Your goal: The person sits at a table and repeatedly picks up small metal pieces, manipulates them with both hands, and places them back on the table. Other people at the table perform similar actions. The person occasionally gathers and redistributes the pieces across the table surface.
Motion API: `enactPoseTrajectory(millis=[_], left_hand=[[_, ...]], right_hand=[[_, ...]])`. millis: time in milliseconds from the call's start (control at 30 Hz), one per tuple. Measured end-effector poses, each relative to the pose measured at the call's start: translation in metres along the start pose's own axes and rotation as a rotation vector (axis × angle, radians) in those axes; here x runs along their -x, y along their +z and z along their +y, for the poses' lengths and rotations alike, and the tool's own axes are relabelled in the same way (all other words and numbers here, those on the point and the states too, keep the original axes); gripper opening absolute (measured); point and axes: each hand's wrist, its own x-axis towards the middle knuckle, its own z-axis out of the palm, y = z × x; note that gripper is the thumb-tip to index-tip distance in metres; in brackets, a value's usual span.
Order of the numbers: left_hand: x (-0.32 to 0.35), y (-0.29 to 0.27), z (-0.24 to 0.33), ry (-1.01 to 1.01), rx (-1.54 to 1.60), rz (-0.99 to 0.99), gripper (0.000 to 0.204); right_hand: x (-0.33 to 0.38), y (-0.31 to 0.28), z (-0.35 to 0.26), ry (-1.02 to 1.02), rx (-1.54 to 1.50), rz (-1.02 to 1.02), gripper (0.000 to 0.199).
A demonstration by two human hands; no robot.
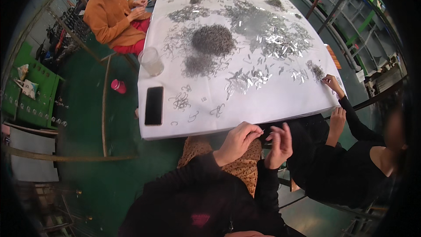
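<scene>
Head view: the left hand (237, 142) and right hand (279, 144) are close together at the near edge of the white surface (272, 109). Their fingers are curled, but I cannot tell what they pinch. Small metal clips (181, 102) lie just past the hands, beside a black phone (154, 105). A big grey pile (213, 39) sits far behind the phone.

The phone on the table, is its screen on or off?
Off, it seems: the phone lies flat and its screen is all black.
</scene>
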Motion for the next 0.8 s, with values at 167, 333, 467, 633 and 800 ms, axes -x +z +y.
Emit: enactPoseTrajectory(millis=[167, 333, 467, 633, 800], left_hand=[[0.000, -0.006, 0.005, -0.015, -0.022, -0.027, 0.006], [0.010, -0.011, 0.003, -0.031, -0.073, -0.043, 0.006], [0.014, -0.018, -0.001, -0.082, -0.054, -0.048, 0.006], [0.014, -0.022, -0.001, -0.107, -0.049, -0.057, 0.006], [0.015, -0.027, -0.003, -0.073, -0.064, -0.044, 0.006]], right_hand=[[-0.089, 0.003, 0.033, -0.005, 0.128, -0.189, 0.025], [-0.175, 0.044, 0.129, 0.015, 0.578, -0.321, 0.029], [-0.194, 0.057, 0.164, 0.083, 0.790, -0.338, 0.028], [-0.198, 0.078, 0.184, 0.010, 1.161, -0.401, 0.016], [-0.192, 0.071, 0.199, -0.067, 1.234, -0.469, 0.012]])
